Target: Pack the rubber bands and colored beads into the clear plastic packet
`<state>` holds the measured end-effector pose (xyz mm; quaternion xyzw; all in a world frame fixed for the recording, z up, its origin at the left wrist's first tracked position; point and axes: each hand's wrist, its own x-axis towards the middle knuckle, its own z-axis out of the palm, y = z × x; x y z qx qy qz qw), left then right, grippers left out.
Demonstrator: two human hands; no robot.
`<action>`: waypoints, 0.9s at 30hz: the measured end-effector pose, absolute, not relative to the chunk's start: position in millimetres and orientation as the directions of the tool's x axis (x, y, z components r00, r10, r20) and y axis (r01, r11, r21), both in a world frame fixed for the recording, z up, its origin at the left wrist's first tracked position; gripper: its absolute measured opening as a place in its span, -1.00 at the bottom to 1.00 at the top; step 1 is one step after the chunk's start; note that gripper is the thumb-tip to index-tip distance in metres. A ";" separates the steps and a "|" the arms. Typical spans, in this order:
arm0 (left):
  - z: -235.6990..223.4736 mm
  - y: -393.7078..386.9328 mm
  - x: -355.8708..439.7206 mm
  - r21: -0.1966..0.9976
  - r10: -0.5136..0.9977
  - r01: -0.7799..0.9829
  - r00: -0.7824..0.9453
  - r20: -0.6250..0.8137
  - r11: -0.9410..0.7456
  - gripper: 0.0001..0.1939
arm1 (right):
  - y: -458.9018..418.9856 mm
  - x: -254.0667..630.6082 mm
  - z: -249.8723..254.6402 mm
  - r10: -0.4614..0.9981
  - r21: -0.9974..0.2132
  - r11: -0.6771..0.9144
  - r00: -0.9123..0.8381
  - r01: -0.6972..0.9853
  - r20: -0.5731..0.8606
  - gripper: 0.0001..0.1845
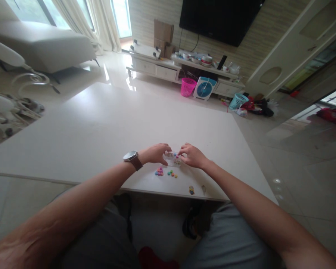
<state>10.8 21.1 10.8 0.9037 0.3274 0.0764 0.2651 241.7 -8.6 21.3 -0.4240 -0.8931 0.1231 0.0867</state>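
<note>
A small clear plastic container (170, 160) stands on the white table, with small colourful pieces in it. My left hand (159, 152) curves around its left side, thumb near and fingers far, gripping it. At its right side my right hand (193, 155) has its fingertips pinched together by a tiny pink and blue piece; what lies between them is too small to make out. Just in front lie a small heap of pink, orange and blue pieces (159, 171) and a group of green, orange and yellow ones (171, 174).
The wide white table (145, 123) spreads out ahead. By its front edge lie a yellow and blue cartoon figure (191, 190) and a small pale pointed item (204, 189). Beyond it, a pink basket (188, 87), a blue fan (205, 89) and a light blue basket (238, 101) stand on the floor.
</note>
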 end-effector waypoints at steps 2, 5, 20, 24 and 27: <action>11.8 20.9 11.0 0.528 0.628 0.550 0.777 -0.040 -0.647 -0.54 | -9.2 241.2 23.9 0.759 -0.267 0.635 -0.650 0.725 0.041 -0.79; 13.2 20.5 11.2 0.525 0.623 0.546 0.782 -0.038 -0.653 -0.56 | -10.9 239.3 26.8 0.743 -0.239 0.650 -0.669 0.721 0.003 -0.76; 11.2 20.6 10.6 0.538 0.626 0.539 0.779 -0.028 -0.648 -0.56 | -15.0 234.4 25.1 0.709 -0.275 0.670 -0.704 0.690 -0.039 -0.77; 10.7 20.6 10.1 0.542 0.630 0.542 0.776 -0.029 -0.642 -0.56 | -15.6 233.9 21.1 0.757 -0.357 0.597 -0.652 0.718 -0.046 -0.74; 8.8 20.7 9.2 0.549 0.636 0.540 0.771 -0.019 -0.638 -0.53 | -15.5 234.1 20.3 0.773 -0.403 0.563 -0.632 0.722 -0.052 -0.72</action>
